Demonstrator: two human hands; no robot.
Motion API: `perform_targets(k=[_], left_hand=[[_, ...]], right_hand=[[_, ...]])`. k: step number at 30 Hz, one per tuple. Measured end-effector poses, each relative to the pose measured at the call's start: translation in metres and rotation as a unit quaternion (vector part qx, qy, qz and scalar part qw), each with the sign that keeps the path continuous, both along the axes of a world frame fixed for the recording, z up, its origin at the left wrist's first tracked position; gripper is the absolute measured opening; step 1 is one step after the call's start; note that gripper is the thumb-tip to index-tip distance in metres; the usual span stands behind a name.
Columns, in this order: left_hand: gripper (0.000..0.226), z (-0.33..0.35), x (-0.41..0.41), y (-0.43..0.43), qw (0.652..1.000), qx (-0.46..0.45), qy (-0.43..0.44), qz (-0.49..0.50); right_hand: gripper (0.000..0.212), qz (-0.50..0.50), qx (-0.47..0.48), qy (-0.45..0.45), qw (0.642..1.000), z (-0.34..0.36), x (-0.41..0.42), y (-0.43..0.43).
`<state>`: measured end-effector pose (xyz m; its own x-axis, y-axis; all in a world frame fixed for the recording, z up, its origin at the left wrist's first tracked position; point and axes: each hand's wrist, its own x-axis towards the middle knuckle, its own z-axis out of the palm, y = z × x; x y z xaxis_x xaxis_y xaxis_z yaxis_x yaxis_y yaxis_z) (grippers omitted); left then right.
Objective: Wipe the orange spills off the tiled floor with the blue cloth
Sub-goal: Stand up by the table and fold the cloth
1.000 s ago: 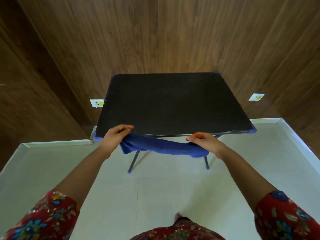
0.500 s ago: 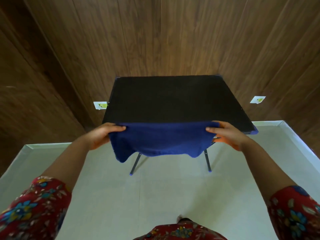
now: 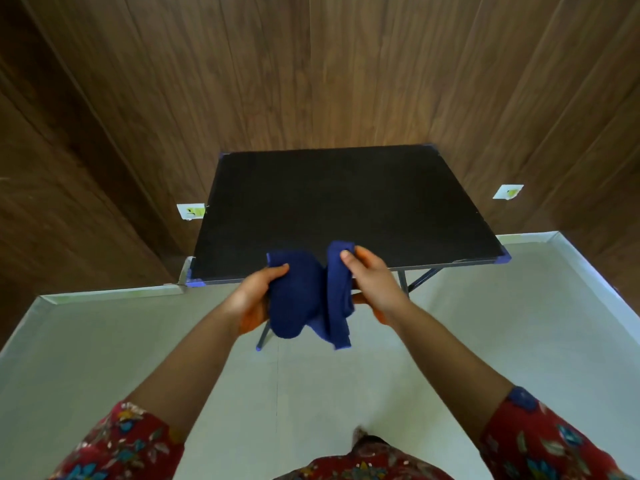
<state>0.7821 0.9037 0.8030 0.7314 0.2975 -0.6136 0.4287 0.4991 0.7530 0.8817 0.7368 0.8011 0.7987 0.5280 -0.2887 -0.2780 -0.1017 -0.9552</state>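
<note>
Both hands up in front, close together: left hand (image 3: 258, 299) and right hand (image 3: 372, 282) each gripping the blue cloth (image 3: 308, 296), which hangs bunched btwn them w/ folds drooping, over the near edge of the black table (image 3: 346, 202), above the pale tiled floor (image 3: 104, 341).

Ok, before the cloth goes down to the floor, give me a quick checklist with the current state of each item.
1. Blue cloth in hand: ok, the left hand and right hand both grip it.
2. Cloth clear of the black table: ok, it is held up in front of the near edge, not lying on the top.
3. Cloth gathered for wiping: ok, it is bunched in loose folds between the hands.
4. Orange spills located: not ok, none show on the visible tiled floor.
5. Floor in front free of obstacles: ok, only the table legs stand there.
6. Cloth clean: cannot tell.
</note>
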Motion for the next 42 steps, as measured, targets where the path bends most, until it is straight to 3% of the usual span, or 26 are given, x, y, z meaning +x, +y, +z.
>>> perform_targets(k=[4,7,9,10,12,14,15,18,19,23,25,28,30,32,33,36,37,39,42], left_hand=[[0.029,0.005,0.006,-0.008,0.998,-0.034,-0.041,-0.014],[0.025,0.001,0.006,-0.004,0.999,0.005,-0.044,-0.009],[0.029,-0.011,0.005,0.005,0.994,0.106,-0.026,-0.017],[0.044,-0.017,0.004,0.010,0.982,0.184,-0.012,-0.045],[0.090,-0.028,0.005,0.016,0.932,0.341,-0.017,-0.119],[0.106,-0.030,0.014,0.008,0.881,0.412,-0.083,-0.216],[0.093,-0.028,0.022,0.000,0.874,0.399,-0.113,-0.252],[0.017,-0.017,0.039,-0.020,0.888,0.343,-0.126,-0.281],[0.009,-0.016,0.041,-0.022,0.890,0.340,-0.132,-0.274],[0.014,-0.015,0.041,-0.025,0.924,0.258,-0.169,-0.224],[0.022,-0.011,0.043,-0.028,0.931,0.232,-0.173,-0.221],[0.027,-0.008,0.047,-0.032,0.945,0.179,-0.163,-0.219],[0.026,-0.007,0.048,-0.031,0.968,0.139,-0.125,-0.169],[0.024,-0.010,0.048,-0.023,0.979,0.145,-0.077,-0.121],[0.022,-0.012,0.048,-0.019,0.978,0.169,-0.045,-0.114],[0.013,-0.018,0.047,-0.008,0.968,0.222,0.031,-0.116],[0.012,-0.018,0.046,-0.006,0.966,0.228,0.045,-0.111],[0.019,-0.018,0.043,-0.003,0.968,0.226,0.051,-0.100],[0.081,-0.023,0.038,0.004,0.974,0.198,0.038,-0.104]], right_hand=[[0.015,0.032,-0.014,-0.019,0.999,0.006,-0.009,0.015],[0.012,0.022,-0.021,-0.022,0.999,0.006,-0.004,0.009],[0.014,0.009,-0.022,-0.042,0.999,0.010,0.005,0.003],[0.014,0.015,-0.023,-0.056,0.998,0.013,0.009,-0.001],[0.015,0.063,-0.023,-0.082,0.994,0.023,0.015,-0.005],[0.017,0.126,-0.037,-0.087,0.988,0.032,0.018,-0.004],[0.019,0.145,-0.049,-0.084,0.985,0.033,0.021,-0.003],[0.022,0.136,-0.043,-0.047,0.989,0.041,0.027,-0.007],[0.017,0.121,-0.030,-0.036,0.992,0.046,0.031,-0.012],[0.024,0.028,0.086,0.063,0.994,0.061,0.049,-0.047],[0.032,-0.067,0.180,0.157,0.969,0.046,0.052,-0.060],[0.044,-0.180,0.199,0.234,0.934,-0.007,0.029,-0.062],[0.068,-0.134,0.224,0.345,0.902,-0.034,0.010,-0.062],[0.083,-0.067,0.204,0.373,0.903,-0.044,0.004,-0.062],[0.076,-0.056,0.155,0.350,0.922,-0.044,0.006,-0.060],[0.025,-0.038,0.019,0.217,0.975,-0.034,0.010,-0.046],[0.018,-0.043,-0.016,0.168,0.985,-0.033,0.012,-0.040],[0.028,-0.070,-0.064,0.091,0.991,-0.034,0.013,-0.032],[0.046,-0.055,-0.105,-0.028,0.993,-0.032,0.013,-0.024]])
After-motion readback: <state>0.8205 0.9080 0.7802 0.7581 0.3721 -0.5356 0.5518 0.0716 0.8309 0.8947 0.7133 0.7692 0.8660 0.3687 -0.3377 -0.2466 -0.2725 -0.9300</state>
